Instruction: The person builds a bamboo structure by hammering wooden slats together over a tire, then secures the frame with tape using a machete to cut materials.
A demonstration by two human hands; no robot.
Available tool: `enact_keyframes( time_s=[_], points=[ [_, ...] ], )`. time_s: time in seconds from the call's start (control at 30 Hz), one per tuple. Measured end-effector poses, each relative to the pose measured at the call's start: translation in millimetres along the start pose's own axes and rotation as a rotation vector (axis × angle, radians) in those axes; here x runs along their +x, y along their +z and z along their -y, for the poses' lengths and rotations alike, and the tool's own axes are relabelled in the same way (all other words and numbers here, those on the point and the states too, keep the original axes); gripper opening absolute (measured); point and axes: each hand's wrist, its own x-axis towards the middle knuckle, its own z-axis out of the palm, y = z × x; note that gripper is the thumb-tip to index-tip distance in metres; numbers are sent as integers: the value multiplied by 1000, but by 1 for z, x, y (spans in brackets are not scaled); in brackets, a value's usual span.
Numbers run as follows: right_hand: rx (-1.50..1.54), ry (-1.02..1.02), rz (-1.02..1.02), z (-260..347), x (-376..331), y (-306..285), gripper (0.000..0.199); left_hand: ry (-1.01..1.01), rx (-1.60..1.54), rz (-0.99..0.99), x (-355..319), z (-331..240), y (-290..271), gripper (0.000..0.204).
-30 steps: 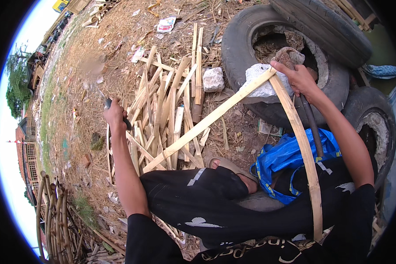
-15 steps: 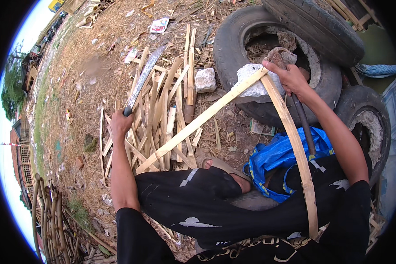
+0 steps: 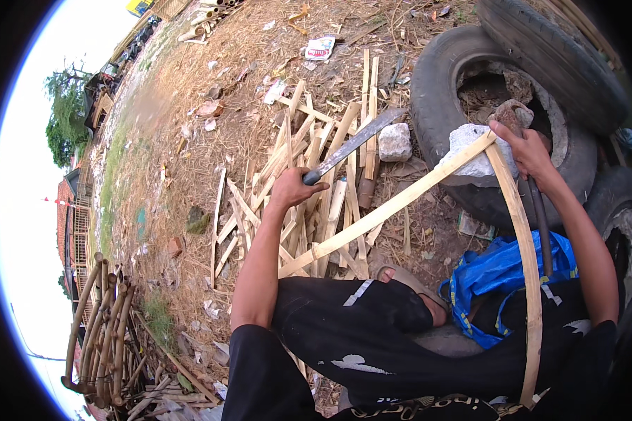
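Note:
My left hand (image 3: 293, 188) is closed round the dark handle of a machete (image 3: 359, 143). Its long grey blade angles up and right over a heap of split bamboo strips (image 3: 323, 210), toward a small pale block. With thumb and fingers, my right hand (image 3: 529, 151) grips the upper end of a pale bamboo strip (image 3: 393, 207) above a white stone (image 3: 463, 149). From that grip one length slants down left to my knee. Another length (image 3: 525, 245) bows down across my lap. A dark rod (image 3: 538, 224) with a rusty head runs behind my right hand.
Old tires (image 3: 435, 84) lie at the right, one leaning on another. A blue plastic sack (image 3: 484, 281) sits by my legs. The pale block (image 3: 395, 142) rests beside the bamboo heap. Bamboo poles (image 3: 109, 330) stand at the lower left. Litter and dry straw cover the ground.
The view has shifted, so the scene sits further right. My left hand and machete have moved right, and the blade has tilted flatter. My right hand keeps its grip on the bamboo strip.

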Motion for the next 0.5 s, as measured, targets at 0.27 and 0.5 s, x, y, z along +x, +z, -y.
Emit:
enact_keyframes(
  time_s=[0.27,0.5],
  points=[
    [10,-7,-6,0,-1,-3,60,-48,105,272,26,18,38,71],
    [-17,3,0,0,-2,-5,59,-33,36,248,32,33,69,58]
  ],
)
